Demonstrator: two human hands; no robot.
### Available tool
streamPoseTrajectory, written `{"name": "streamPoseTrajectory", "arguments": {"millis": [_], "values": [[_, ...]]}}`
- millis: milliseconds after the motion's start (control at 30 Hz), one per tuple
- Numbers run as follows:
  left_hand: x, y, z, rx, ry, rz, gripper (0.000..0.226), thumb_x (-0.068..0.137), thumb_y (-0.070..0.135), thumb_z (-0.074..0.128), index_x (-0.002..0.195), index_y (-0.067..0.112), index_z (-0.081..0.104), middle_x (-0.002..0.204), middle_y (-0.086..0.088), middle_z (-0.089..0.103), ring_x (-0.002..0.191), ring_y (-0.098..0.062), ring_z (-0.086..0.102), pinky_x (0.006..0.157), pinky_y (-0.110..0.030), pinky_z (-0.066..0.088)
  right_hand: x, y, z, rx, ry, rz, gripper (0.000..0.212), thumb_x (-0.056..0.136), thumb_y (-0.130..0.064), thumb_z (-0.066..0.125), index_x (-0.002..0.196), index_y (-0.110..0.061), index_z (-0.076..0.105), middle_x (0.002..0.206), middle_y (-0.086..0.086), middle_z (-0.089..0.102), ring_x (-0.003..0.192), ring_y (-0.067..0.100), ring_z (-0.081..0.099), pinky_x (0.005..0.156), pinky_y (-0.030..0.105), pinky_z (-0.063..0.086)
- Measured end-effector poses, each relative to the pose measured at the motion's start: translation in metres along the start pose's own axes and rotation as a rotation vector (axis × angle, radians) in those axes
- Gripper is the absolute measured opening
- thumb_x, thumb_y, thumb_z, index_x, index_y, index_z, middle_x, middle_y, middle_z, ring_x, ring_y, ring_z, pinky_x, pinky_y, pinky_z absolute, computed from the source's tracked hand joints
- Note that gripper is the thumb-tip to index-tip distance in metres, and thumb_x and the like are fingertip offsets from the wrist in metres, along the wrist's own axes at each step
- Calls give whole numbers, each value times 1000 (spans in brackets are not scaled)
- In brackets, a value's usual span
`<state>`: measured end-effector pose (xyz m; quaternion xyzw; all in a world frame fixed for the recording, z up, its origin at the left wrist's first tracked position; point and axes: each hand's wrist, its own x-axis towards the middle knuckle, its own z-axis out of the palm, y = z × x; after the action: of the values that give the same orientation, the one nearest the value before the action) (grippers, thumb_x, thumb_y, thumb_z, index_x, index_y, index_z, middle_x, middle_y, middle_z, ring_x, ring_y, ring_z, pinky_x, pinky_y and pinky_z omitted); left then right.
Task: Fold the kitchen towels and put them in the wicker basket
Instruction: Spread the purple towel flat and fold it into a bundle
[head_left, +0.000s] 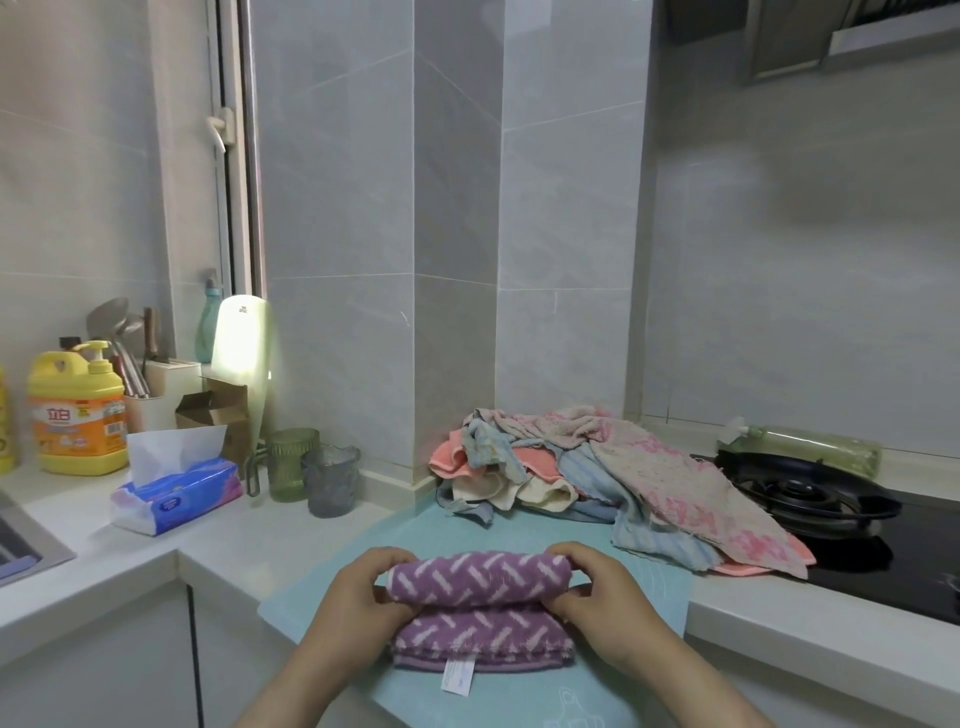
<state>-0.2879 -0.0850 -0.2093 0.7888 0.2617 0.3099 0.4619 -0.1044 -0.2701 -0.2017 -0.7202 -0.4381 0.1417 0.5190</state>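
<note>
I count one purple towel, white-dashed and half rolled, its ends gripped by the left hand and the right hand; one towel pile lies behind.

This is a small home kitchen. Grey tiled walls meet a white countertop holding a black gas hob, a sink, a yellow dish-soap bottle and ladles in a utensil holder. A range hood hangs overhead.

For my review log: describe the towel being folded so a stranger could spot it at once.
A teal mat lies beside the black stove. At its near end, the left hand and right hand grip the purple towel. Unlike the pastel heap behind, it has white dashes.
</note>
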Motion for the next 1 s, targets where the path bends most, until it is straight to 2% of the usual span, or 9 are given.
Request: {"name": "streamPoseTrajectory", "arguments": {"millis": [200,333,433,567,633,733,800,867,1000], "values": [[-3,-7,-5,-41,-24,-23,24,72,-14,73,85,7,74,107,7,68,82,-8,70,69,-24,57,-2,9,-2,-51,-24,8,17,85,-3,68,93,-17,67,95,-1,73,84,19,71,81,37,58],[-3,-12,-5,-6,-58,22,17,70,-17,71,80,-3,70,110,5,66,86,4,67,69,-15,52,-3,16,-3,-61,-52,-1,20,83,2,68,86,-18,64,106,-8,70,92,9,70,81,25,55],[-3,-15,-5,31,-71,66,18,71,-16,65,79,0,68,109,7,66,90,2,65,68,-11,49,-3,16,-2,-152,-66,-41,40,80,2,68,69,-35,58,112,-9,63,95,4,66,80,19,51],[-6,-14,-4,21,-77,57,9,72,15,60,65,20,61,111,6,64,100,-8,61,82,-27,50,-4,15,-4,-310,-104,-108,31,73,-4,60,73,-34,52,111,-11,56,102,6,58,88,23,49],[-4,-7,-1,150,-53,65,25,90,28,57,68,17,59,97,4,65,91,-9,60,83,-33,48,-6,13,-4,-347,-138,-127,19,70,-14,57,75,-30,48,112,-9,53,106,11,54,93,28,45],[6,21,4,713,143,178,42,91,44,52,62,14,54,80,1,59,76,-14,54,72,-33,46,-11,10,-2,-393,-153,-153,15,81,-32,60,81,-21,49,114,-8,50,108,10,51,90,21,41],[13,41,12,848,155,335,23,91,37,50,82,22,66,100,9,61,92,-13,55,84,-29,44,-13,10,-1,-389,-139,-151,23,87,-38,59,85,-16,51,117,-8,50,108,7,51,89,18,40],[19,52,26,873,-31,389,26,97,30,43,114,27,62,123,12,56,114,-14,51,103,-31,36,-14,10,-2,-362,-150,-128,21,92,-34,58,85,-15,53,121,-10,50,111,-3,49,89,13,38],[15,43,45,977,-276,211,35,103,38,22,119,25,51,130,3,54,122,-19,46,112,-41,27,-10,9,-4,-265,-134,-41,19,97,-24,53,92,-9,65,117,-9,57,106,-8,52,90,14,41]]}}
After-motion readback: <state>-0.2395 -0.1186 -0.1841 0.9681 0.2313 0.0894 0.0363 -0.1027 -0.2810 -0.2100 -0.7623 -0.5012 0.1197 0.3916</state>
